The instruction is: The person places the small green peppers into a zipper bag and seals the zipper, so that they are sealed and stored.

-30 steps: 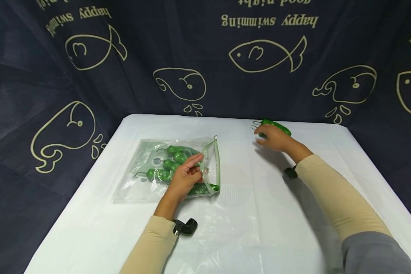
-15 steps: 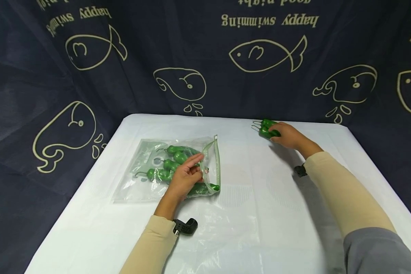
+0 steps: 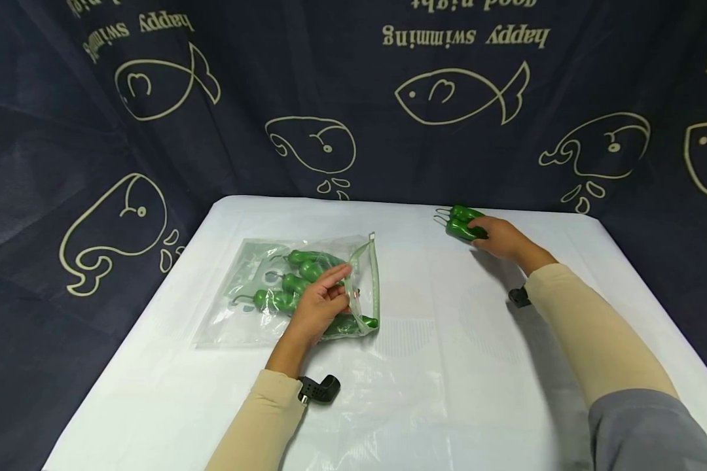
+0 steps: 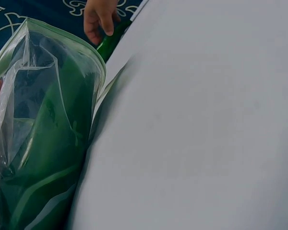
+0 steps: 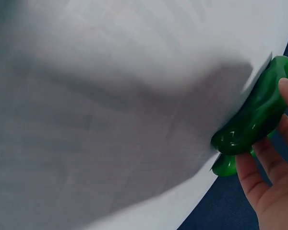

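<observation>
A clear zip bag (image 3: 220,330) lies on the table with several green peppers (image 3: 306,257) inside, its mouth facing right. My left hand (image 3: 317,309) holds the bag's upper layer near the mouth, which gapes; in the left wrist view the open bag (image 4: 81,36) shows green through the plastic. At the far right, my right hand (image 3: 507,242) grips the nearer of two loose green peppers, with thumb and fingers around this pepper (image 5: 257,112). Beside it lies the other pepper (image 3: 461,212), partly hidden. The stems of both point left.
A white cloth covers the table (image 3: 400,405). Behind it hangs a dark blue curtain (image 3: 353,78) with fish and whale drawings, close to the table's back edge. The loose peppers are near that edge.
My right hand has come from above the peppers' stem end to their right side and taken hold of the nearer one. The left hand and bag have stayed in place.
</observation>
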`<move>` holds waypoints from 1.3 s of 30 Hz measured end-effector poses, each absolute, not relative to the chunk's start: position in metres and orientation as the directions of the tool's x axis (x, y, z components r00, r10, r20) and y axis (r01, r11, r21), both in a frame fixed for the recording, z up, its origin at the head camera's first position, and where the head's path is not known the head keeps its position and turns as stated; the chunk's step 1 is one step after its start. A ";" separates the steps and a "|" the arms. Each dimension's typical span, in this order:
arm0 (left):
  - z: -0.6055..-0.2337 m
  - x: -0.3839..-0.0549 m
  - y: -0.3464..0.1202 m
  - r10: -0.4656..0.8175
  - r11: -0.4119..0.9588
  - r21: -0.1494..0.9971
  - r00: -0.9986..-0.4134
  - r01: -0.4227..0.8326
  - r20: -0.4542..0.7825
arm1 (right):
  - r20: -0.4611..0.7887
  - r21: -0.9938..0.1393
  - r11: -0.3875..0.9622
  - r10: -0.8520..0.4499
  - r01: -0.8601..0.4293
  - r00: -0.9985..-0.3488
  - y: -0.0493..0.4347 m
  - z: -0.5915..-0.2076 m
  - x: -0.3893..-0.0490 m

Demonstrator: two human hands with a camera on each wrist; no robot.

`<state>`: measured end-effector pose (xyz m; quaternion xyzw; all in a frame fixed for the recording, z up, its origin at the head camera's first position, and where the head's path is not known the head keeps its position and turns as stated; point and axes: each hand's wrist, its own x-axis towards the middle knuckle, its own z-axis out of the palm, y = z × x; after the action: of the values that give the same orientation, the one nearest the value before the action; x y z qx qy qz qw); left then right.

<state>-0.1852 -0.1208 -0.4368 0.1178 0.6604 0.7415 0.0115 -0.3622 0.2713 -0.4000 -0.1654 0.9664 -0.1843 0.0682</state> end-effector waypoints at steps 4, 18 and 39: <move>-0.436 -0.185 -0.121 0.173 -0.129 0.983 -0.973 0.133 0.154 | -0.080 -0.387 0.875 -0.346 -0.291 -0.935 0.272 -0.402 -0.364; -0.435 -0.185 -0.120 0.169 -0.128 0.983 -0.974 0.128 0.149 | -0.058 -0.405 0.858 -0.369 -0.316 -0.928 0.272 -0.403 -0.364; -0.435 -0.185 -0.120 0.164 -0.124 0.984 -0.975 0.127 0.147 | -0.017 -0.402 0.806 -0.482 -0.436 -0.876 0.264 -0.400 -0.354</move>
<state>-0.1845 -0.1203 -0.4351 0.1101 0.6618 0.7415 0.0126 -0.3540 0.2642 -0.3999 -0.2419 0.9483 -0.1966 0.0593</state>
